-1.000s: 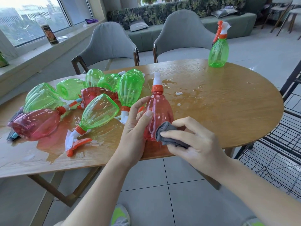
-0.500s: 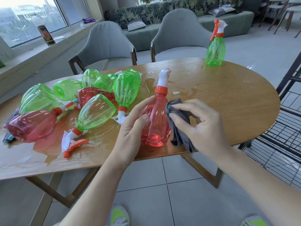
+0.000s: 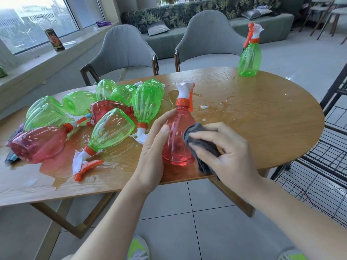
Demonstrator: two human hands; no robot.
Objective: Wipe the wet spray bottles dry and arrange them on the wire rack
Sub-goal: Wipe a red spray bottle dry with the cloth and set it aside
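Red bottle (image 3: 178, 136) upright near the table (image 3: 262, 119) edge, left hand (image 3: 153, 152) curled round its left side, right hand (image 3: 223, 152) pinching a grey cloth (image 3: 201, 145) against its right side

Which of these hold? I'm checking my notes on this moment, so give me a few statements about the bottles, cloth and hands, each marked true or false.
1. The left hand holds the red bottle upright. True.
2. The right hand presses a grey cloth on that bottle. True.
3. The cloth is yellow. False: grey.
4. A green bottle stands upright at the table's far edge. True.
5. The piled bottles at left all stand upright. False: they lie on their sides.
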